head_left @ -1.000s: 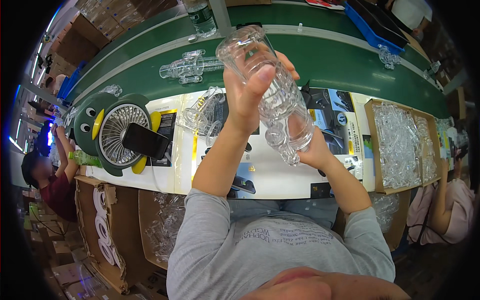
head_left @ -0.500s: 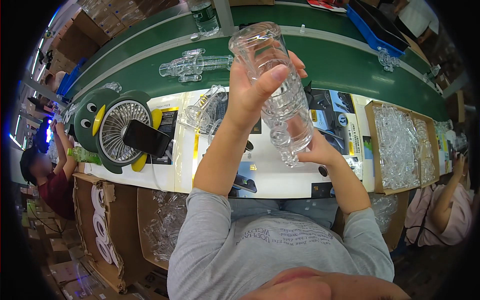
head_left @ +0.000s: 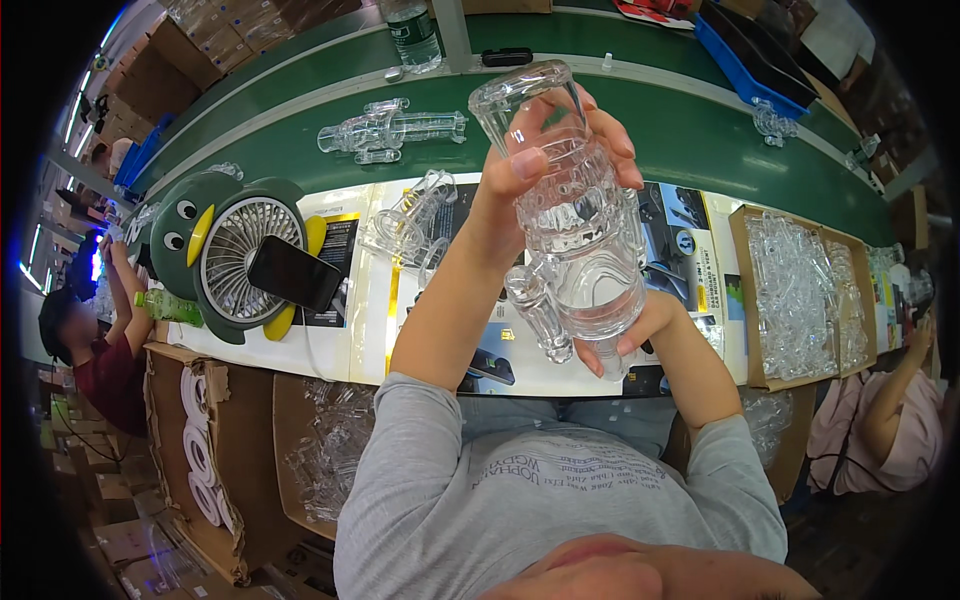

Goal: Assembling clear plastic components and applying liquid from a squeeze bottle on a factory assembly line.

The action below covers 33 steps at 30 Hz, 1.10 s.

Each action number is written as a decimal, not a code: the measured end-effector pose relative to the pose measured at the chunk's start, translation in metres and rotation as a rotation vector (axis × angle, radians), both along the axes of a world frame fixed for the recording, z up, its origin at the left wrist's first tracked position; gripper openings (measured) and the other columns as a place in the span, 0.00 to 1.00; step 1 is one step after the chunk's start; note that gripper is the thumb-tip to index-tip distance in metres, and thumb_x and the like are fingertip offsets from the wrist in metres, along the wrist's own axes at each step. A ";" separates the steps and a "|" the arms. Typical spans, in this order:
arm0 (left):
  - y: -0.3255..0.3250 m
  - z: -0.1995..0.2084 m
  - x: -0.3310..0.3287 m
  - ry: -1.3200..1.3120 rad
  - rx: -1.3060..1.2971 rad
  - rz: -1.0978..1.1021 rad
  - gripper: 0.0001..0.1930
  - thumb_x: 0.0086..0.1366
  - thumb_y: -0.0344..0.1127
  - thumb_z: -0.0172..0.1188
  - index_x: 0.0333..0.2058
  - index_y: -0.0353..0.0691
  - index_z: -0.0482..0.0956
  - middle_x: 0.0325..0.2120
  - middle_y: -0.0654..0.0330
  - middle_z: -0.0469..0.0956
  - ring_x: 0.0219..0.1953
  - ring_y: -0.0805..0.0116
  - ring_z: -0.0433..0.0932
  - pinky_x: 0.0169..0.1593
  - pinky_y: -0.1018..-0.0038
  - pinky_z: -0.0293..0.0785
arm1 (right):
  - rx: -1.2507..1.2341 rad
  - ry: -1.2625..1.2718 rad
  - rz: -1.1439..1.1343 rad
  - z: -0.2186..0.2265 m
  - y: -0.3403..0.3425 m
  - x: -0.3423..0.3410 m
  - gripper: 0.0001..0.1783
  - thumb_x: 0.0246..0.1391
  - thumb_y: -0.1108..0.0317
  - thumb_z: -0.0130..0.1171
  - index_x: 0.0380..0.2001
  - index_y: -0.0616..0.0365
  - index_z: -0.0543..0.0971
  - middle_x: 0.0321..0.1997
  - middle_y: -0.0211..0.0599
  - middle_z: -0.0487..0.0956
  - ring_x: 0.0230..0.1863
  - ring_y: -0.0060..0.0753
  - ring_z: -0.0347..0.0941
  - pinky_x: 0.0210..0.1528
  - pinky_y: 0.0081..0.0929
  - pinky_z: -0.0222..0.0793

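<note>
Above the table I hold a clear glass vessel [head_left: 582, 235] with a wide thick foot, a ringed middle and side tubes; it is tilted, foot uppermost and away from me. My left hand [head_left: 505, 195] is wrapped round its upper part, thumb in front and fingers showing on the far side. At the lower end my right hand [head_left: 650, 322] grips the narrow glass end; some of its fingers are hidden behind the glass. Left of my left forearm lies another clear glass piece [head_left: 410, 225]. A similar vessel [head_left: 390, 130] rests on its side on the green surface.
At left stands a penguin-shaped fan [head_left: 225, 255] with a phone [head_left: 292, 275] against it. A cardboard tray [head_left: 742, 290] of glass parts lies right. Behind are a water bottle [head_left: 410, 38], a black case [head_left: 507, 57] and a blue tray [head_left: 745, 75]. Co-workers sit at both sides.
The glass vessel has turned about its length, and its lower end has come nearer to me. A side tube now shows on its left. My right hand moved down with it.
</note>
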<state>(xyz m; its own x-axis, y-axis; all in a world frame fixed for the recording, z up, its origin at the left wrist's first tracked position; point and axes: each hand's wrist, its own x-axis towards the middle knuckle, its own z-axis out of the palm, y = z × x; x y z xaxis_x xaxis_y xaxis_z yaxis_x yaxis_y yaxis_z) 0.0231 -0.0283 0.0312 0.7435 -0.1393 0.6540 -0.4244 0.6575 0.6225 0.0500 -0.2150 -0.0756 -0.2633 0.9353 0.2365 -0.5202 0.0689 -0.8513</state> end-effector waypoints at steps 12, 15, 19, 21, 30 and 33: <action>-0.001 0.007 -0.003 0.053 0.093 0.063 0.42 0.43 0.55 0.60 0.54 0.37 0.60 0.38 0.48 0.73 0.44 0.55 0.74 0.49 0.66 0.69 | -0.054 -0.021 -0.094 0.002 -0.002 0.000 0.32 0.42 0.69 0.62 0.51 0.66 0.64 0.32 0.47 0.75 0.32 0.38 0.74 0.34 0.34 0.69; -0.001 0.008 -0.004 0.061 0.107 0.070 0.42 0.43 0.55 0.60 0.54 0.38 0.60 0.38 0.48 0.73 0.44 0.56 0.74 0.49 0.66 0.69 | -0.057 -0.022 -0.105 0.008 -0.003 -0.004 0.32 0.42 0.69 0.62 0.51 0.66 0.64 0.31 0.47 0.75 0.31 0.39 0.74 0.34 0.34 0.69; 0.000 0.009 -0.002 0.084 0.102 0.072 0.42 0.43 0.55 0.61 0.54 0.38 0.60 0.38 0.48 0.74 0.44 0.57 0.74 0.49 0.66 0.69 | -0.161 0.005 -0.185 0.012 -0.003 -0.004 0.28 0.36 0.68 0.65 0.42 0.70 0.70 0.27 0.48 0.76 0.28 0.41 0.75 0.31 0.35 0.70; 0.000 0.008 -0.002 0.082 0.098 0.068 0.41 0.43 0.55 0.61 0.54 0.38 0.60 0.38 0.48 0.74 0.44 0.57 0.74 0.49 0.67 0.69 | -0.075 -0.027 -0.111 0.004 -0.002 0.004 0.31 0.41 0.69 0.62 0.50 0.67 0.65 0.31 0.47 0.75 0.31 0.39 0.74 0.34 0.35 0.69; 0.001 0.006 -0.004 0.067 0.121 0.078 0.41 0.44 0.56 0.58 0.55 0.39 0.59 0.38 0.49 0.72 0.44 0.56 0.74 0.51 0.64 0.68 | -0.134 -0.017 -0.172 0.014 0.000 -0.007 0.27 0.37 0.66 0.66 0.40 0.71 0.70 0.27 0.48 0.75 0.28 0.40 0.75 0.31 0.35 0.70; -0.001 0.007 -0.003 0.051 0.167 0.095 0.41 0.45 0.57 0.55 0.55 0.39 0.58 0.37 0.50 0.71 0.44 0.56 0.73 0.51 0.62 0.68 | -0.052 -0.051 -0.103 0.006 -0.001 0.001 0.30 0.42 0.67 0.63 0.49 0.66 0.65 0.31 0.47 0.75 0.31 0.38 0.74 0.34 0.34 0.69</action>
<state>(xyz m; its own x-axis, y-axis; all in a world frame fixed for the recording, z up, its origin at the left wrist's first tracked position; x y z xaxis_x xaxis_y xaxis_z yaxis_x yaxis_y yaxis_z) 0.0196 -0.0293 0.0383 0.7903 -0.1702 0.5886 -0.4443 0.5023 0.7418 0.0506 -0.2161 -0.0694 -0.1757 0.9686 0.1758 -0.4688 0.0747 -0.8801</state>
